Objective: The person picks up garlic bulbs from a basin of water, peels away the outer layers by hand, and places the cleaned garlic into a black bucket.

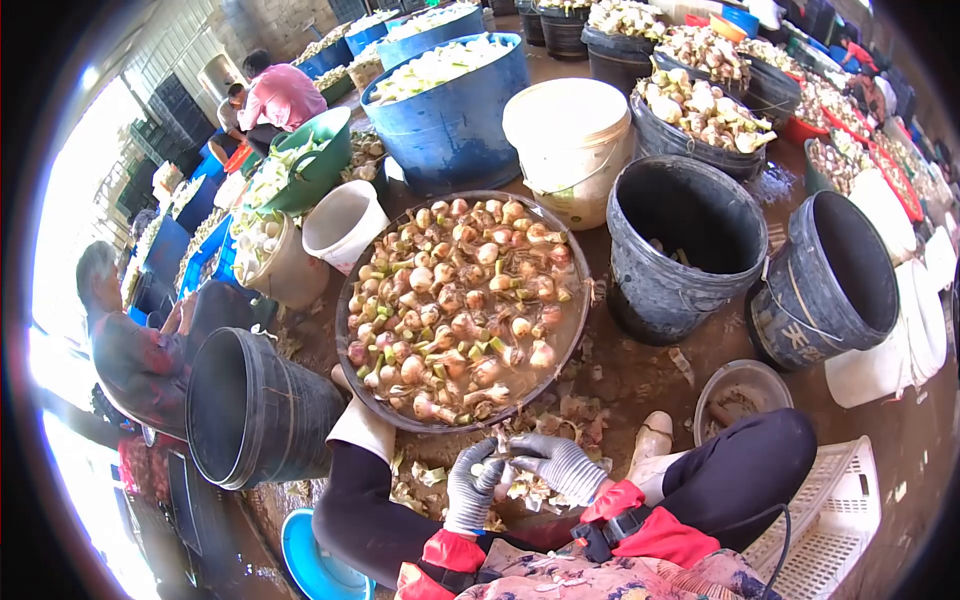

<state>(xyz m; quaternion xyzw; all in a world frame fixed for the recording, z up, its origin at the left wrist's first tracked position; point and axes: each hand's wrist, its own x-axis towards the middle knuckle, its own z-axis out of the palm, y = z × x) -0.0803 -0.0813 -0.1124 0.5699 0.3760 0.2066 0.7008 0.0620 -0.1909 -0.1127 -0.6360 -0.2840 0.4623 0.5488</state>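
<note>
My left hand [473,486] and my right hand [560,468], both in grey striped gloves, meet just below the near rim of a wide round tub [346,372]. Their fingers are closed around a garlic bulb [503,441], mostly hidden by the gloves; its stem end points up toward the tub. Many garlic bulbs [450,300] with pinkish skins and cut stems sit in murky water in that tub. Peeled skins [535,492] lie on the ground under my hands.
Black buckets [655,290] stand right of the tub, another black bucket [290,405] at left. A white lidded bucket [570,150] and a large blue tub [440,130] stand behind. A small bowl [765,385] is near my right knee. A person [140,350] sits at left.
</note>
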